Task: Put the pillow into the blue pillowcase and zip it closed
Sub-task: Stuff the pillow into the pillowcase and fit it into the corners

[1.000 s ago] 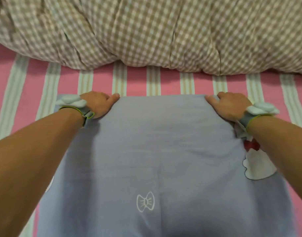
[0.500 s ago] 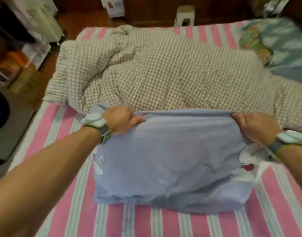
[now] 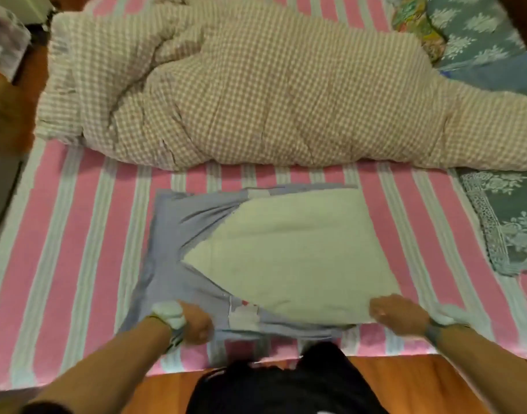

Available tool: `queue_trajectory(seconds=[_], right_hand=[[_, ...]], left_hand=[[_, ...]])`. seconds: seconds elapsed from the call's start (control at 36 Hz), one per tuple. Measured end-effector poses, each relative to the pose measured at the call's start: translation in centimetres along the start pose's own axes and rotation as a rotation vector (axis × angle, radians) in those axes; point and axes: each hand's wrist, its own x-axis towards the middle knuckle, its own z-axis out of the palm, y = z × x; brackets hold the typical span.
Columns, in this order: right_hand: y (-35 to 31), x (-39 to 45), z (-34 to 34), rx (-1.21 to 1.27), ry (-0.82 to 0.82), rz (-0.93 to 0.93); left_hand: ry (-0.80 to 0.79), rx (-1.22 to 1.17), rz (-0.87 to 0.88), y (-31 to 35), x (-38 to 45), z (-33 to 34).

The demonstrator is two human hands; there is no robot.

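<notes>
Crowding the pillow (image 3: 289,252) beyond: checked quilt (image 3: 256,94) (bunched).

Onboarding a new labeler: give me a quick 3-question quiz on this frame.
1. True or false: the pillow is fully inside the pillowcase.
2. Which hand grips the pillowcase: A) left hand B) right hand
3. What lies on the bed beyond the pillow?

Key:
1. False; most of it is uncovered.
2. A; the right hand rests on the pillow's near corner.
3. A checked quilt.
</notes>
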Motion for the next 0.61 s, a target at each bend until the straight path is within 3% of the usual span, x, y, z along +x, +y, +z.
queue_trajectory(seconds=[0.06, 0.14, 0.22, 0.33, 0.5, 0.61], right_hand=[[-0.6, 0.8, 2.1, 0.326, -0.135, 0.203], [-0.8, 3.3, 1.0, 0.559, 0.044, 0.406], [-0.7, 5.6, -0.7, 0.604, 0.227, 0.497], [0.8, 11.3, -2.8, 0.575, 0.367, 0.517], [3.6, 16.9, -6.8, 0.911, 0.419, 0.639], [5.2, 17.8, -7.2, 1.164, 0.384, 0.624]], left_hand=[[-0.042, -0.130, -0.046, 0.6, 1.7, 2.2], [0.132, -0.323, -0.092, 1.2, 3.5, 1.2], [0.345, -0.518, -0.199, 1.8, 4.4, -0.3], [0.475, -0.446, -0.329, 0.2, 7.7, -3.1], [0.385, -0.501, -0.398, -0.7, 12.1, -7.3], [0.206, -0.446, -0.355, 2.2, 13.8, -7.5]])
